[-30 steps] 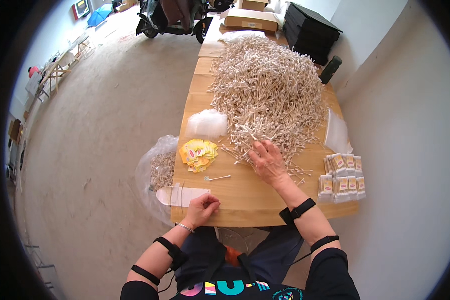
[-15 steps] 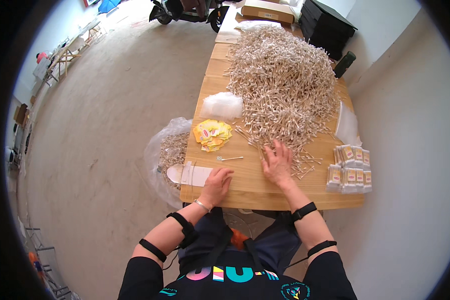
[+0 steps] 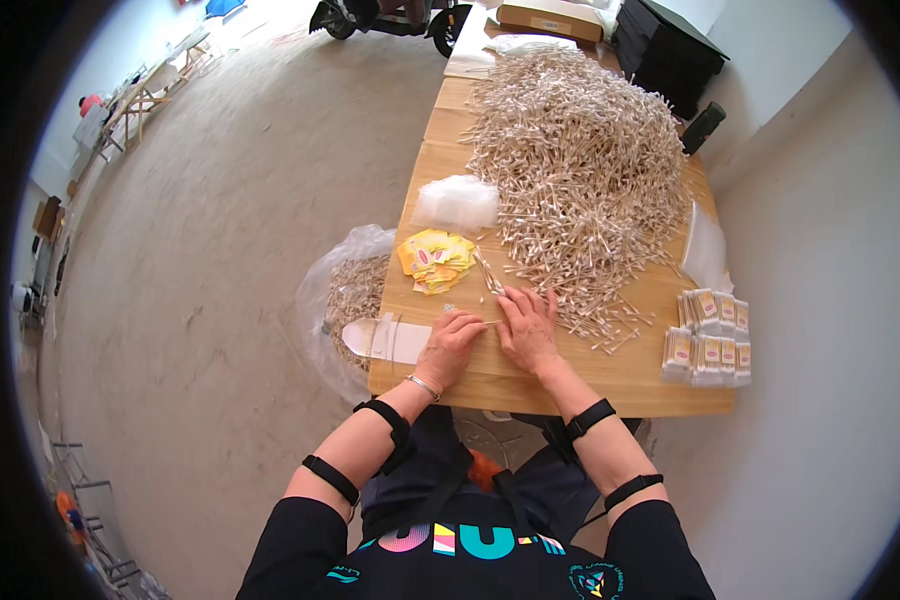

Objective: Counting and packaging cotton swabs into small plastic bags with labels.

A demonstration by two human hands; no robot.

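My left hand (image 3: pixel 450 345) lies near the table's front edge with its fingers closed on a cotton swab (image 3: pixel 491 322), whose thin stick pokes out toward my other hand. Just to the right, my right hand (image 3: pixel 529 328) rests on the wood with fingers stretched out. Its fingertips are against a small bunch of cotton swabs (image 3: pixel 486 270) set apart from the big heap (image 3: pixel 580 160). Whether the right thumb also touches the held swab is hard to make out. Beside my left hand lies a white card strip (image 3: pixel 407 342) with a rounded end past the table edge.
Yellow printed cards (image 3: pixel 436 262) lie in a pile at the left, below clear plastic bags (image 3: pixel 457 202). Filled swab packs (image 3: pixel 707 340) stand in rows at the right, near another bag stack (image 3: pixel 705 250). A plastic sack of swabs (image 3: pixel 355 295) sits beside the table's left edge.
My right hand has moved left from the heap's near edge, and a small bunch of swabs now lies farther left. My left hand has shifted right and now grips a swab.
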